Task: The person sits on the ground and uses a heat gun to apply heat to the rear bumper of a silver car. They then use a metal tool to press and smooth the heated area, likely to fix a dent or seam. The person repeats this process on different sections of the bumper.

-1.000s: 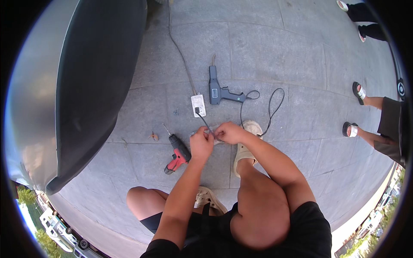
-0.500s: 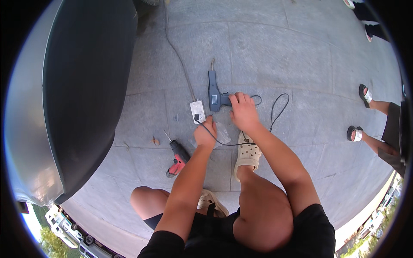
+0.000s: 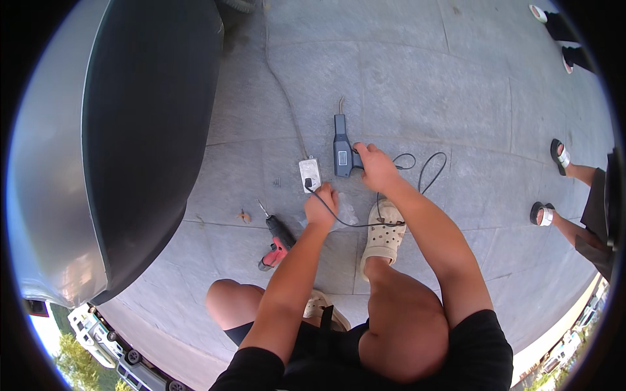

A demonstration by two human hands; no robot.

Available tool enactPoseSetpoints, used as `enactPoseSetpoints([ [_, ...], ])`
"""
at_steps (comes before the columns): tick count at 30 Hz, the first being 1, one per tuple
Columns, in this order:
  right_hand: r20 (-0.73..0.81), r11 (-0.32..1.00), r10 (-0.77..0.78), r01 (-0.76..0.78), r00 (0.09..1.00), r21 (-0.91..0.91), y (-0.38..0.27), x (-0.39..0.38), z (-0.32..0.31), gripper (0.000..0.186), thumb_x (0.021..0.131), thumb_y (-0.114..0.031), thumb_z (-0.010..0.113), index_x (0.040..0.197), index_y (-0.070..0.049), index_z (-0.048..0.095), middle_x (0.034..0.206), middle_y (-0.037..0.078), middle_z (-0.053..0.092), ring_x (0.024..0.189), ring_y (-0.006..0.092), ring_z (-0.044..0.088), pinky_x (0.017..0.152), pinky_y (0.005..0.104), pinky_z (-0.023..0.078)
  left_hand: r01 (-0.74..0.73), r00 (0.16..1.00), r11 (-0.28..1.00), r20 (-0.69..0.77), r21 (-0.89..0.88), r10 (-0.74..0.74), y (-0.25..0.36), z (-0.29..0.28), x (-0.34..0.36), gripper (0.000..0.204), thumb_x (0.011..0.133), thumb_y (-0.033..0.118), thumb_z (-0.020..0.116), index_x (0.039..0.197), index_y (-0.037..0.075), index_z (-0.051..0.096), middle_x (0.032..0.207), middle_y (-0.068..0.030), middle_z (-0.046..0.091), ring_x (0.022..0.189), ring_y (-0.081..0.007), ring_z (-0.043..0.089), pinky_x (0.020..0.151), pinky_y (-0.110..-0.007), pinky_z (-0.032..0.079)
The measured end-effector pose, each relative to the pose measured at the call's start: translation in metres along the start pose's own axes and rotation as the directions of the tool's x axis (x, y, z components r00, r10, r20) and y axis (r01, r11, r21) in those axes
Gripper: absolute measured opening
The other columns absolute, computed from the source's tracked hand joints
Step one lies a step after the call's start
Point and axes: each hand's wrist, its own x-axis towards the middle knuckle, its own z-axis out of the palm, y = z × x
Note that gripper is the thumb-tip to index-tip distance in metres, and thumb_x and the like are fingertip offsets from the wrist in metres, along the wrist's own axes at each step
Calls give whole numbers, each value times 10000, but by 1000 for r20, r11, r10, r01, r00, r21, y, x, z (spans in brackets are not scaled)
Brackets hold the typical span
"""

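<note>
Grey plastic gun-shaped tool lies on rough stone paving, body just left of right hand, which is closed around handle; left hand beside white power strip, cannot tell its grip; one second ago both hands met at thin black cord, now apart; metal tip slender, bent

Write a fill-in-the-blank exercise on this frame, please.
The ____ hand grips the dark grey, pistol-shaped tool.
The red-and-black drill lies to the ____ of the left forearm.
The thin black cable crosses the wearer's ____ cream, perforated clog.
The tool's bent metal tip points toward the picture's ____ edge.
Answers: right; left; right; top.
</note>
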Motion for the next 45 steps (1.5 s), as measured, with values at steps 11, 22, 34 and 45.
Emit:
enactPoseSetpoints([
  [11, -574, 915, -25, 250, 818, 315, -136, -190, -218, 467, 842, -73, 803, 1255, -56, 587, 923, 88, 676, 820, 228, 662, 768, 361, 546, 176, 894, -234, 254, -956, -370, -21, -162, -121, 183, 970, -2, 740, 854, 60, 613, 772, -48, 664, 699, -152, 625, 679, -282, 525],
  [22, -417, 384, -394, 559, 819, 735, -269, -282, -241, 505, 768, 56, 861, 1232, 22, 665, 1011, 117, 746, 933, 228, 717, 814, 365, 575, -195, 977, -545, -212, -816, -31, 33, -396, -184, 278, 1048, 74, 651, 1321, 21, 640, 1062, -79, 725, 943, -188, 713, 856, -297, 620],
  [34, -366, 352, -548, 605, 752, 714, -255, -252, -188, 292, 685, -30, 899, 902, -25, 704, 806, 82, 661, 666, 232, 594, 621, 357, 449, -269, 927, -515, -364, -814, 90, 61, -444, -222, 236, 1050, 96, 647, 1268, 15, 683, 1037, -98, 752, 969, -219, 736, 836, -364, 614],
  [45, -261, 198, -559, 433, 787, 880, -272, -252, -192, 354, 697, 68, 827, 1031, 16, 720, 952, 123, 739, 824, 218, 719, 702, 357, 561, -337, 876, -522, -464, -783, 131, 53, -438, -224, 208, 1005, 111, 730, 1173, -10, 713, 918, -132, 737, 767, -246, 734, 687, -369, 622],
])
